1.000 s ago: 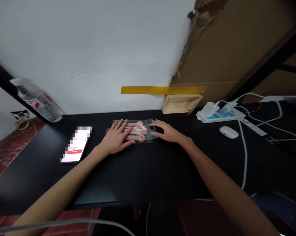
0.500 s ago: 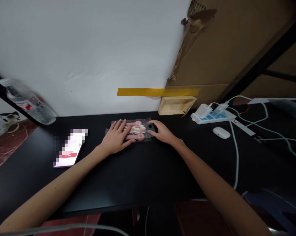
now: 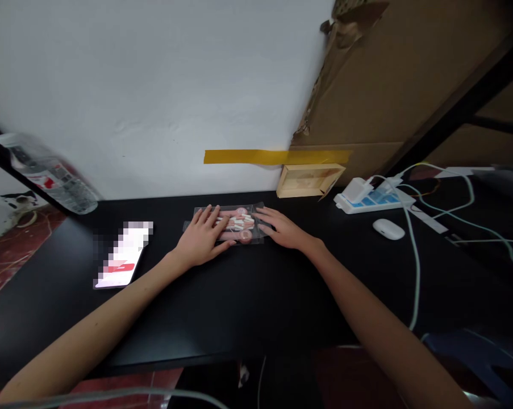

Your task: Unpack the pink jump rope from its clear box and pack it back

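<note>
A flat clear plastic packet (image 3: 244, 224) lies on the black table (image 3: 222, 307); through it show pink round-ended pieces and several small white and pink sticks. Resting flat over its left part is my left hand (image 3: 200, 236), fingers spread and hiding some of the contents. My right hand (image 3: 282, 227) lies on the packet's right end with its fingers stretched out toward the left. Neither hand is closed round anything. I cannot make out exactly what the packet's contents are.
On the left are a phone (image 3: 124, 253) with a lit screen and a clear bottle (image 3: 51, 179). A small wooden frame (image 3: 309, 180) leans at the back. Farther right sit a power strip (image 3: 373, 199), a white mouse (image 3: 388, 229) and loose cables (image 3: 413, 267).
My right hand's fingers have straightened and flattened over the packet's right end, where they were spread in a pinch-like shape before. The left hand stays on the packet. The view has shifted slightly.
</note>
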Demonstrator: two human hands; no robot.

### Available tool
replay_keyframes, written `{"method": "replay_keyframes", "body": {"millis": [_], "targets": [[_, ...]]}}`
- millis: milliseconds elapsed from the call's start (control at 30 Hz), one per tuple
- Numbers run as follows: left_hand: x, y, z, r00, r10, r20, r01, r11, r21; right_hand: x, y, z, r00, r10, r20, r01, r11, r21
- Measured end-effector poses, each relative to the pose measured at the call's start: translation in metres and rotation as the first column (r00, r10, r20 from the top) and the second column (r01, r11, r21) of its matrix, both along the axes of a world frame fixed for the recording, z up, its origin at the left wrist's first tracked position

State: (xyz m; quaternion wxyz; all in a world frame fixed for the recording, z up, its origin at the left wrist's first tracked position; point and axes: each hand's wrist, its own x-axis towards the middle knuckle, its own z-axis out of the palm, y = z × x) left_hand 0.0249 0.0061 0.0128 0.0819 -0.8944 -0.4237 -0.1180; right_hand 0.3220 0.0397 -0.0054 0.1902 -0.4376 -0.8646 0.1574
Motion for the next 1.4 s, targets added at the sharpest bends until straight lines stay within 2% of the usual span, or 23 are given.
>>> {"method": "replay_keyframes", "body": {"millis": [200, 300, 467, 733, 1000, 1200, 1300, 1400], "targets": [[-0.002, 0.002, -0.003, 1.000, 0.001, 0.025, 0.000, 1.000, -0.020, 0.040, 0.002, 0.014, 0.991, 0.106, -0.077, -0.122, 0.965, -0.230], [-0.003, 0.002, -0.003, 1.000, 0.005, 0.024, -0.004, 1.000, -0.019, 0.043, -0.006, 0.020, 0.994, 0.112, -0.018, -0.113, 0.957, -0.267], [-0.002, 0.002, -0.002, 1.000, 0.008, 0.002, -0.008, 1.000, -0.019, 0.023, -0.013, 0.017, 0.996, 0.023, 0.088, -0.005, 0.980, -0.197], [-0.002, 0.001, 0.000, 1.000, 0.005, -0.010, -0.005, 1.000, -0.014, 0.011, -0.009, 0.002, 0.999, -0.042, 0.031, 0.043, 0.998, -0.043], [-0.001, -0.001, 0.002, 0.999, 0.012, -0.042, -0.012, 1.000, 0.004, 0.003, -0.009, -0.002, 0.998, -0.056, 0.033, 0.056, 0.998, 0.010], [-0.001, -0.001, 0.002, 0.998, 0.022, -0.052, -0.022, 1.000, 0.012, 0.019, -0.003, 0.000, 0.997, -0.043, -0.071, 0.043, 0.999, -0.001], [-0.001, -0.001, 0.001, 1.000, 0.016, -0.026, -0.015, 1.000, 0.019, 0.025, -0.004, 0.010, 0.986, -0.090, -0.144, 0.096, 0.995, 0.037], [-0.001, -0.001, -0.001, 1.000, 0.013, -0.011, -0.013, 1.000, 0.027, 0.021, -0.009, 0.021, 0.952, -0.119, -0.283, 0.151, 0.984, 0.094]]}}
